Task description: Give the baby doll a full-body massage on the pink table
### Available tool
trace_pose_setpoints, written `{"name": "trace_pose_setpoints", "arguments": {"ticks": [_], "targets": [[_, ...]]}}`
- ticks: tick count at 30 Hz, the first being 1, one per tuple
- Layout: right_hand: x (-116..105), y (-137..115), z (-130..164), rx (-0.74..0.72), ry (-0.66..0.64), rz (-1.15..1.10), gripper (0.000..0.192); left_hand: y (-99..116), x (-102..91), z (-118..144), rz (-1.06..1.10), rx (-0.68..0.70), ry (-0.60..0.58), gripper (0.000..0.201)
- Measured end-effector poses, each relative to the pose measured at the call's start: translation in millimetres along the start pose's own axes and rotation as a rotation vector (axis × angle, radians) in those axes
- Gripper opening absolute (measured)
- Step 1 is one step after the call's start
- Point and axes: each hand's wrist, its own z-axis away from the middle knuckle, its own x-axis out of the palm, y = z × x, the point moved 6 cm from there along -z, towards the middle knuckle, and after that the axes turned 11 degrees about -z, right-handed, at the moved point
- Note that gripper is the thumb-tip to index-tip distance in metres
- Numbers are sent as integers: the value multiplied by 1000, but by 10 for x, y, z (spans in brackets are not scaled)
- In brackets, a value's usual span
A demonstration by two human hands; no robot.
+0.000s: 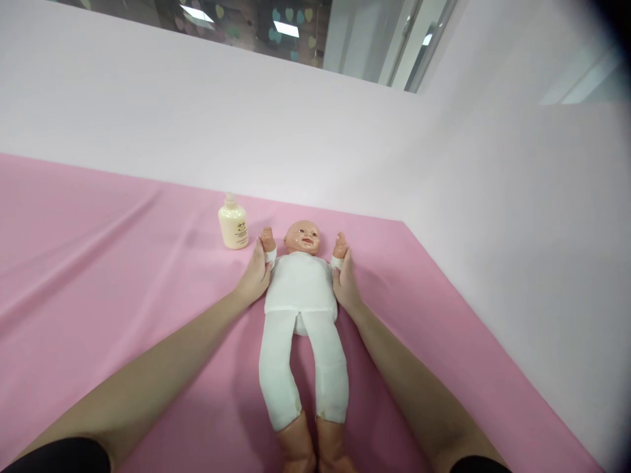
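A: What is being handled on the pink sheet (98, 263)?

B: A baby doll (302, 289) is being held there. It is lying on its back, head toward the white wall (345, 144), legs stretched toward the camera, both arms raised beside the head. It is dressed in a white top and white leggings, and its bare feet are being cut off by the lower edge of the view.

A: How is the left hand (255, 274) being used?

B: It is being pressed against the doll's side, just under the raised arm nearer the bottle. The fingers are being kept together along the doll's arm and shoulder. Whether they are being wrapped around the arm or only laid against it cannot be told.

A: And the right hand (345, 284)?

B: It is being placed likewise on the opposite side, touching the doll's torso and the wrist of the other raised arm. Again, a grasp cannot be told apart from a flat touch.

A: Is anything else being shown nearby?

B: A cream-coloured bottle (233, 223) is being seen standing upright on the sheet, just beside the left hand and near the doll's head, touched by neither hand.
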Motion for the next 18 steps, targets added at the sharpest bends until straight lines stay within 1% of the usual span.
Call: {"name": "trace_pose_setpoints", "arguments": {"ticks": [4, 6, 9, 12, 15, 18], "targets": [[18, 76, -3, -18, -22, 59, 68, -60, 29, -12, -21, -9, -18, 70], [27, 164, 3, 35, -15, 69, 69, -91, 67, -14, -70, -11, -67, 67], [47, 320, 13, 159, -20, 70, 65, -145, 118, -14, -188, -38, -149, 61], [50, 391, 15, 201, -20, 65, 62, -196, 111, -22, -293, -89, -173, 59], [21, 347, 13, 176, 7, 32, 59, -242, 99, -28, -333, -134, -205, 58], [-53, 189, 8, 110, 82, -19, 61, -251, 77, -32, -281, -142, -195, 59]]}}
